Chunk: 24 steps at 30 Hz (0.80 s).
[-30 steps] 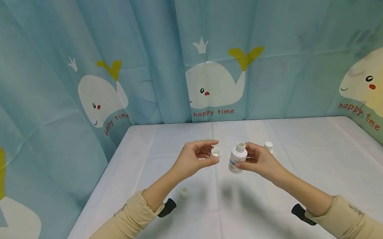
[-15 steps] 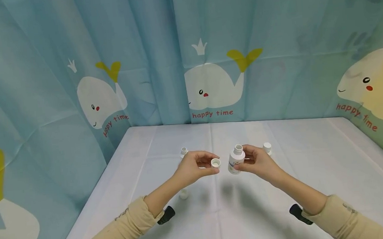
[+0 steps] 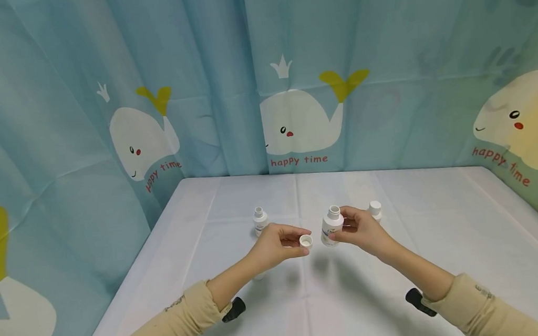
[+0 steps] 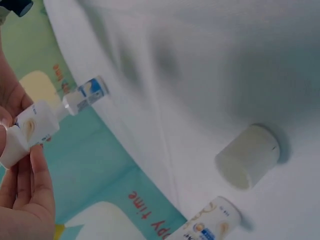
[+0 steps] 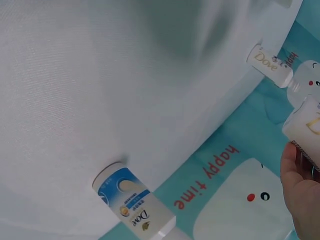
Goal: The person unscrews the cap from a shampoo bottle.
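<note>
Between thumb and fingers, my left hand (image 3: 272, 247) pinches a small white cap (image 3: 306, 241), its hollow side showing in the head view. Just right of it, my right hand (image 3: 366, 231) grips a white Dove bottle (image 3: 332, 226) by its side, held upright above the table with its neck uncapped. A small gap separates cap and bottle in the head view. In the right wrist view that bottle (image 5: 305, 125) is cut off by the frame edge. A second white cap (image 4: 248, 157) lies on the table below my left hand, mostly hidden in the head view.
An uncapped white bottle (image 3: 260, 222) stands behind my left hand. Behind my right hand is a capped white bottle (image 3: 375, 208), its blue label (image 5: 125, 190) visible in the right wrist view. A white cloth covers the table (image 3: 445, 238); a whale-print curtain (image 3: 215, 88) hangs behind.
My left hand has lowered with the cap, uncovering the standing bottle behind it and hiding most of the cap on the table. My right hand and its bottle have shifted only slightly.
</note>
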Tool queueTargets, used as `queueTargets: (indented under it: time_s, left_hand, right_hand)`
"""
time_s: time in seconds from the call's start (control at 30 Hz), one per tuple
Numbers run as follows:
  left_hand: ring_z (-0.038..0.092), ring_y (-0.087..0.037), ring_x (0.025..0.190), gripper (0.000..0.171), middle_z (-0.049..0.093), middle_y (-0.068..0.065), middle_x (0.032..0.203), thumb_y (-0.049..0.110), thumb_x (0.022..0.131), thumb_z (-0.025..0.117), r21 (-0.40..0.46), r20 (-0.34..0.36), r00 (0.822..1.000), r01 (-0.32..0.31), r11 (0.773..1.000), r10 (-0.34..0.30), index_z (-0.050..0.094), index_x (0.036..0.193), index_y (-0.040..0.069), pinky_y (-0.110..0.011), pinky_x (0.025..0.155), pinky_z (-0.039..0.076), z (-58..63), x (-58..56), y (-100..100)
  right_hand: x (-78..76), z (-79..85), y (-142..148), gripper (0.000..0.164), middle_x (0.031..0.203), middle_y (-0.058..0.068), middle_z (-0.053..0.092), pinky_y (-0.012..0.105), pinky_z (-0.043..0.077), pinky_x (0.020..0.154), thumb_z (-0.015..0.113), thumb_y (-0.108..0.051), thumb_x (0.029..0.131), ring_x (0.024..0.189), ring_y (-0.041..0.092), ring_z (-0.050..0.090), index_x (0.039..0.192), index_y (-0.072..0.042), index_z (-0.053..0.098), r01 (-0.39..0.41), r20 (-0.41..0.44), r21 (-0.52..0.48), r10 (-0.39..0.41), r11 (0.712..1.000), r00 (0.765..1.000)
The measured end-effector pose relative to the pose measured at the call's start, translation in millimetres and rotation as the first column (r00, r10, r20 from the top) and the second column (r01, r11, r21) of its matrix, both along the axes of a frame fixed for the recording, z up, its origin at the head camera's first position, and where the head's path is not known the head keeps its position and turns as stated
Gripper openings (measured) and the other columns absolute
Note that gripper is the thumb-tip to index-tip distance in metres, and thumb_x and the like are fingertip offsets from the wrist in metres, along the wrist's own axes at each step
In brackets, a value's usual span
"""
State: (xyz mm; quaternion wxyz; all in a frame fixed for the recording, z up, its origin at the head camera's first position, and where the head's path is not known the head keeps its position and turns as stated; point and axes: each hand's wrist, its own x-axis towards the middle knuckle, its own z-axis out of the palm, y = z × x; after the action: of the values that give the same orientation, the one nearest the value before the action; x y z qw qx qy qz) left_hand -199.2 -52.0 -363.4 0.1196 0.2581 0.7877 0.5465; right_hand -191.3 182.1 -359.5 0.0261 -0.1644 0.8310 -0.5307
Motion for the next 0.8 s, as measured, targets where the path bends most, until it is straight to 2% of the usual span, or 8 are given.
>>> queueTargets:
  time_s: [0.1,0.2,0.4,0.63,0.8]
  left_hand:
    - [0.065,-0.009,0.083,0.036,0.069,-0.019,0.101,0.004,0.079,0.074,-0.01,0.011,1.0,0.006,1.0,-0.006,0.065,0.113,-0.005,-0.019,0.076,0.055,-5.0,0.6,1]
    - [0.063,-0.009,0.084,0.034,0.069,-0.018,0.101,0.004,0.078,0.074,-0.02,-0.008,1.0,0.006,1.0,-0.006,0.067,0.11,-0.004,-0.017,0.077,0.054,-8.4,0.9,3]
    - [0.065,-0.021,0.093,0.032,0.07,-0.018,0.103,0.001,0.076,0.075,-0.03,-0.071,0.997,0.011,0.999,-0.013,0.068,0.107,-0.004,-0.023,0.082,0.055,-12.8,0.8,7]
    - [0.065,-0.011,0.087,0.03,0.071,-0.018,0.102,-0.001,0.075,0.076,-0.053,-0.039,0.999,0.014,0.999,-0.016,0.07,0.104,-0.005,-0.014,0.077,0.053,-18.3,3.0,11]
    - [0.067,-0.016,0.086,0.03,0.071,-0.018,0.099,-0.003,0.074,0.075,-0.067,-0.068,0.997,0.031,0.997,-0.035,0.069,0.103,-0.006,-0.014,0.076,0.053,-22.4,3.3,14]
  right_hand:
    - [-1.4,-3.6,1,0.046,0.12,0.029,0.058,0.04,0.056,0.085,0.07,-0.006,0.083,0.107,0.038,0.061,0.122,0.01,0.051,0.004,0.007,-0.004,-0.004,1.0,1.0]
    - [-3.5,-7.0,2,0.045,0.119,0.029,0.058,0.037,0.056,0.084,0.07,-0.004,0.083,0.106,0.038,0.061,0.121,0.011,0.051,0.004,0.004,-0.01,-0.004,1.0,1.0]
    - [-7.6,-11.1,5,0.043,0.117,0.029,0.059,0.034,0.057,0.082,0.069,-0.003,0.082,0.103,0.037,0.062,0.119,0.011,0.052,0.004,-0.01,-0.009,-0.004,1.0,1.0]
    - [-11.1,-15.2,4,0.043,0.116,0.029,0.06,0.033,0.057,0.082,0.07,-0.003,0.081,0.103,0.037,0.063,0.119,0.012,0.053,-0.012,-0.015,-0.008,0.012,1.0,1.0]
    - [-14.0,-17.1,5,0.046,0.116,0.03,0.06,0.029,0.056,0.083,0.071,-0.003,0.081,0.103,0.036,0.063,0.12,0.013,0.053,-0.045,-0.011,-0.011,0.045,0.999,0.999]
